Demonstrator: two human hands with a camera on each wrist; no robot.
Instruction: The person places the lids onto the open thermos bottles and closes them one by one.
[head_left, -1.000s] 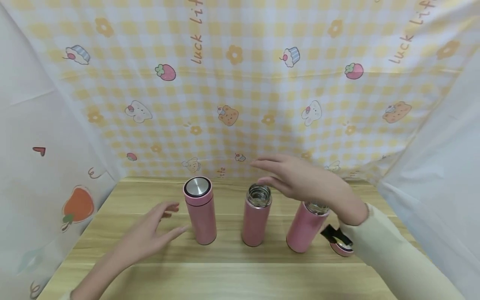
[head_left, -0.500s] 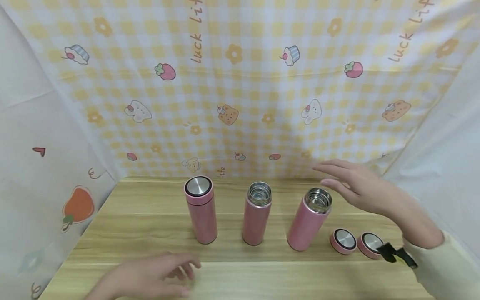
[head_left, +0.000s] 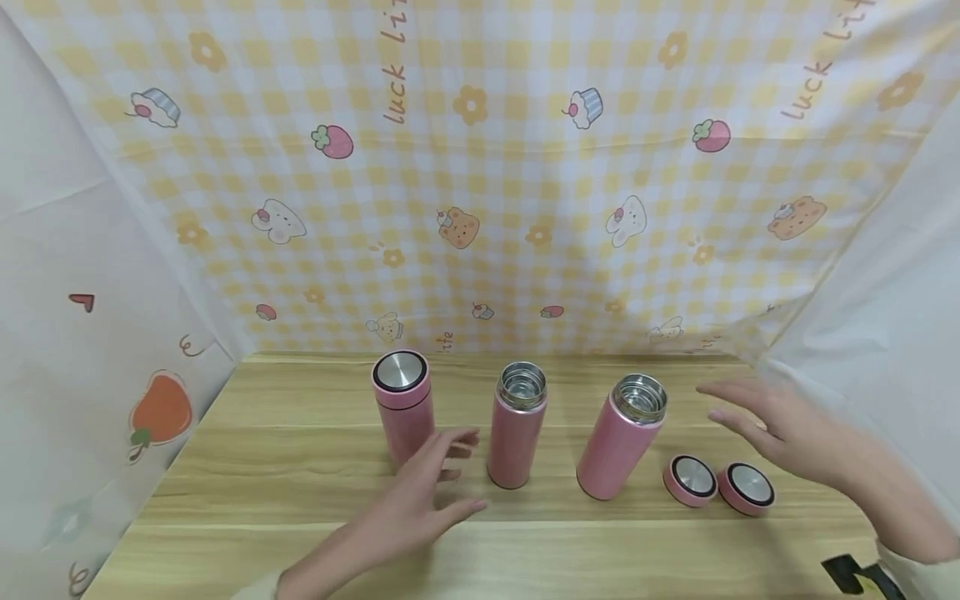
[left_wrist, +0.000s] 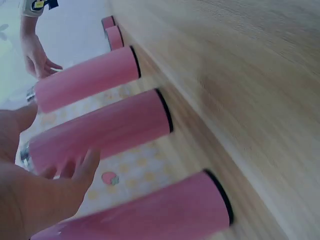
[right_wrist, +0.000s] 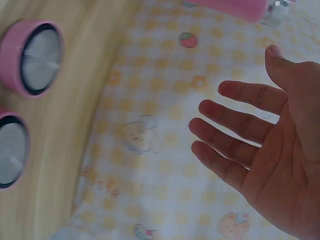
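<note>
Air is all either hand has right now! The left hand (head_left: 408, 504) hangs before the row, thumb well away from the fingers, a wide, loose curve. Its fingers point at the middle bottle (head_left: 516, 437), which stands lidless just past their tips; in the head view a slim gap shows, so no hold there. Behind the wrist side, the capped bottle (head_left: 403, 417) has its foot covered by the hand; whether they touch, the pictures can't settle.

Over to the right hand (head_left: 787, 433): palm bare, fingers straight and fanned, plain as day from its own wrist view. The right-hand bottle (head_left: 621, 446) sits clear of those fingertips, toward the middle of the table (head_left: 225, 467), mouth up and lidless too. Nearer the person lie the near lid (head_left: 692, 479) and the outer lid (head_left: 748, 487), apart from the hand, just beside each other.

Why this layout? Both lids rest steel side up, probably parked out there together to keep the bottles free. The bottles stand with gaps between, which likely leaves room for fingers round each body. And that broad left-hand spread looks suited to a bottle's girth. The right-hand bottle seems to lean, but the left wrist view shows it parallel to its neighbours, so blame the lens, most likely.
</note>
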